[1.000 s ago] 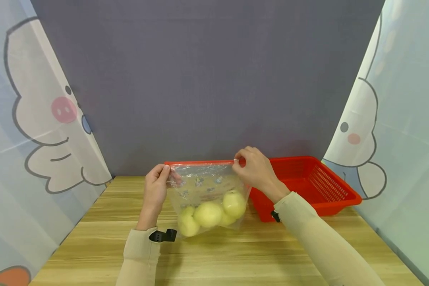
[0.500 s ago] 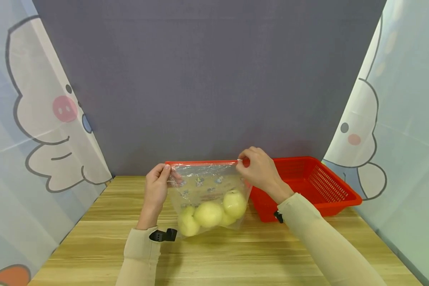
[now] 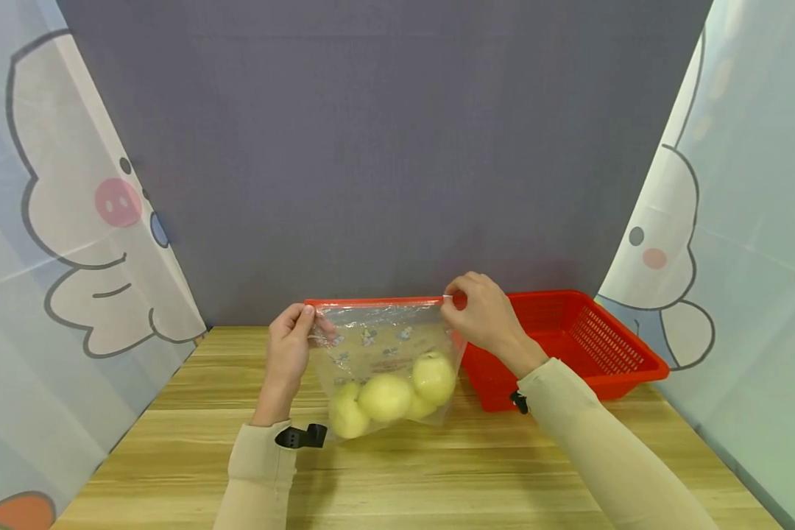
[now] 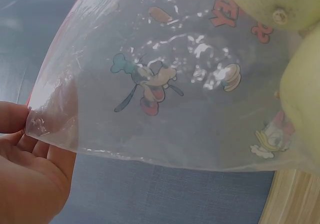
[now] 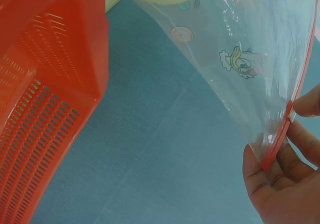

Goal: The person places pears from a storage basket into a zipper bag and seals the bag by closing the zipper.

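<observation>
A clear slider zip bag (image 3: pixel 371 338) printed with cartoon figures hangs between both hands, its red zip strip (image 3: pixel 371 302) stretched level along the top. Several round, pale yellow-green fruits (image 3: pixel 386 397) lie in its bottom. My left hand (image 3: pixel 288 346) pinches the bag's top left corner, thumb in front and the other fingers behind the film. Near the right end of the strip, my right hand (image 3: pixel 482 313) pinches the small white slider (image 3: pixel 447 297) between thumb and index finger. In the right wrist view, the strip's red end (image 5: pixel 270 159) reaches down toward the curled fingers.
A red plastic basket (image 3: pixel 636 350) with slotted walls stands at the right, partly behind my right hand and forearm. Underneath is a wood-grain table (image 3: pixel 397 478). A grey cloth (image 3: pixel 397 147) hangs at the back, with cartoon-printed curtains (image 3: pixel 755 221) on both sides.
My right hand has moved a little to the right along the zip strip, taking the white slider with it. My left hand and the fruits have stayed in place.
</observation>
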`<state>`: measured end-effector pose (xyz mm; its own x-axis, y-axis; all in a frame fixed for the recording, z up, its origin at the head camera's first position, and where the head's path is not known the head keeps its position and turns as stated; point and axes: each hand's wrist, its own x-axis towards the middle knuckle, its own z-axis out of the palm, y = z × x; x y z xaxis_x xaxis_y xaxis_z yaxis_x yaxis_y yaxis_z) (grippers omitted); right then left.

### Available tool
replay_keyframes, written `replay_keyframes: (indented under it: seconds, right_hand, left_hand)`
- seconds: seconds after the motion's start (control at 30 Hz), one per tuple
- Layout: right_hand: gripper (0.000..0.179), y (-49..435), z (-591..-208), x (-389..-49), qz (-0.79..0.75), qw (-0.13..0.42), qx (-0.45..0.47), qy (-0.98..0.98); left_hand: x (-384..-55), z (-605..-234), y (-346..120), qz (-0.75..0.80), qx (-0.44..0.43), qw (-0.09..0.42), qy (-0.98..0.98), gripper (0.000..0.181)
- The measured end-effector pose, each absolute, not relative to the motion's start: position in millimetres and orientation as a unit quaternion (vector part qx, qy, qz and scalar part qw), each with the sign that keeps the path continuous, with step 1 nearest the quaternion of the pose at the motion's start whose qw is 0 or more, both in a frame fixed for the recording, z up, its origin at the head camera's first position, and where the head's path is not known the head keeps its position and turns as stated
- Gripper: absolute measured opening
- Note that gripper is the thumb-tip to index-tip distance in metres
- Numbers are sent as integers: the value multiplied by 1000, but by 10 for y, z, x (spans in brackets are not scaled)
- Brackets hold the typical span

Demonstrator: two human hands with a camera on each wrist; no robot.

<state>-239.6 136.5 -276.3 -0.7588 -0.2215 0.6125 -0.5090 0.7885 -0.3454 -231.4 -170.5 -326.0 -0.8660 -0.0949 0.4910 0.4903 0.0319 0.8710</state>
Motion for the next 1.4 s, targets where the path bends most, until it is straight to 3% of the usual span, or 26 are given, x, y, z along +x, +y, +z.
replay_keyframes:
  seconds: [1.4]
  right_hand:
    - [13, 1510, -2797, -2361, 292, 271, 193, -897]
  left_hand:
    - [-2325, -3278, -1714, -675, -151, 221, -688, 37]
